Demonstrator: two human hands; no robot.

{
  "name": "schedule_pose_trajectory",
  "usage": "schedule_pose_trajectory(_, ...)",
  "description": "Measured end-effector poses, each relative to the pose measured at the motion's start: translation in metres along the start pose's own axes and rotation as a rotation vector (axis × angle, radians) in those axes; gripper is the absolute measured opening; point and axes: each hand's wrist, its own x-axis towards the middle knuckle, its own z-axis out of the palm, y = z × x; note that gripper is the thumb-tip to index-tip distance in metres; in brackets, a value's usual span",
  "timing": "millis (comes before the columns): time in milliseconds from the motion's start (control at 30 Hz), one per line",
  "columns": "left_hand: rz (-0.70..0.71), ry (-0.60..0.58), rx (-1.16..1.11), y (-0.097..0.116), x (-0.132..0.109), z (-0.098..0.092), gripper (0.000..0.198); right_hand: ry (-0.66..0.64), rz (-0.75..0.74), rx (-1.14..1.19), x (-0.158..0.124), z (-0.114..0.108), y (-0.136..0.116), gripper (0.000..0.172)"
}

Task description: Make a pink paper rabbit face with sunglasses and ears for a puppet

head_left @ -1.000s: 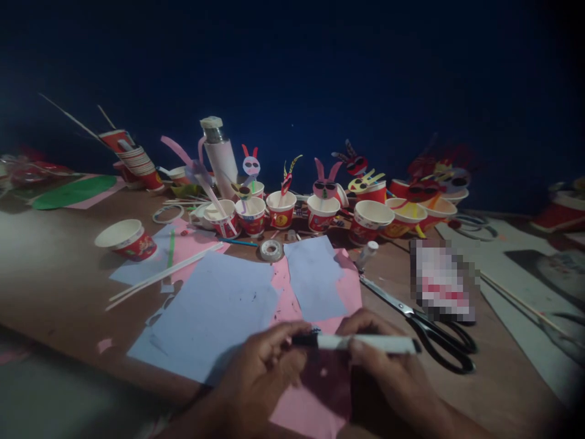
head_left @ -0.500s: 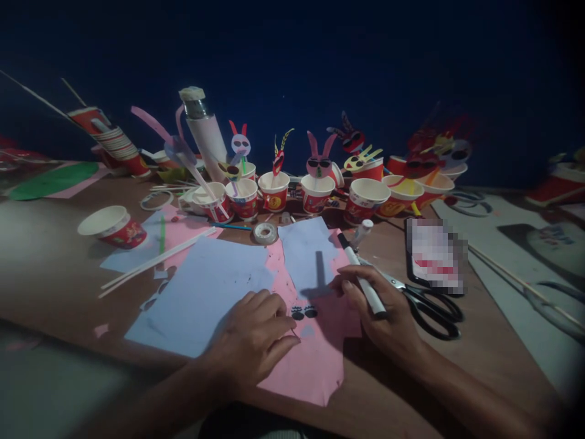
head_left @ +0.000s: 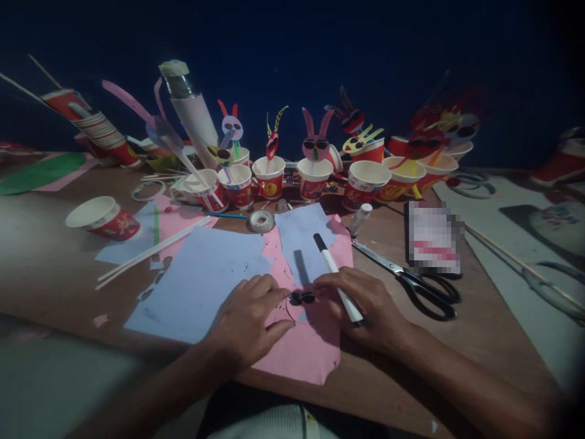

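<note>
My right hand point(head_left: 365, 299) grips a white marker point(head_left: 350, 299) with a black cap, tilted across the fingers. Its fingertips reach the right side of two black eye shapes point(head_left: 302, 297) on a small rounded pink cutout point(head_left: 292, 314). At the cutout's left edge lies my left hand point(head_left: 249, 314), index finger and thumb spread, the rest loosely bent. Beneath both is a larger pink sheet point(head_left: 301, 366). A pale blue sheet point(head_left: 192, 286) extends under and beside my left hand, and a smaller blue sheet point(head_left: 305, 222) lies just beyond the eye shapes.
Black-handled scissors point(head_left: 429, 296) and a phone point(head_left: 434, 238) lie at the right. A tape roll point(head_left: 261, 221) and a small white-capped bottle point(head_left: 361, 216) are farther back. Paper cups point(head_left: 315, 178) with paper animal faces line the rear. Another cup point(head_left: 105, 219) leans at left.
My right hand has moved left, bringing the marker closer to the eye shapes. My left index finger has stretched out to the cutout's edge. The camera view has shifted slightly.
</note>
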Motion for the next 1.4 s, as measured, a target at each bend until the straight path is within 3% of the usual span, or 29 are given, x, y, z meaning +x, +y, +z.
schedule_pose_trajectory(233,0.007,-0.008,0.038,0.0,0.005,0.0,0.024,-0.089,-0.041,-0.107,0.003,0.002,-0.001,0.034)
schedule_pose_trajectory(467,-0.07,0.031,-0.062,0.001,0.008,0.002,0.019,-0.249,0.048,-0.17,0.005,0.001,-0.009,0.041)
schedule_pose_trajectory(733,-0.161,0.05,-0.249,-0.006,0.005,-0.009,0.023,-0.223,0.037,-0.201,0.005,0.003,-0.008,0.042)
schedule_pose_trajectory(1033,-0.147,-0.065,-0.081,0.006,0.021,-0.01,0.018,-0.161,0.019,-0.151,0.001,0.009,-0.009,0.042)
schedule_pose_trajectory(1400,-0.102,0.031,-0.337,0.004,0.026,-0.001,0.016,-0.082,-0.087,-0.131,-0.006,0.016,-0.01,0.044)
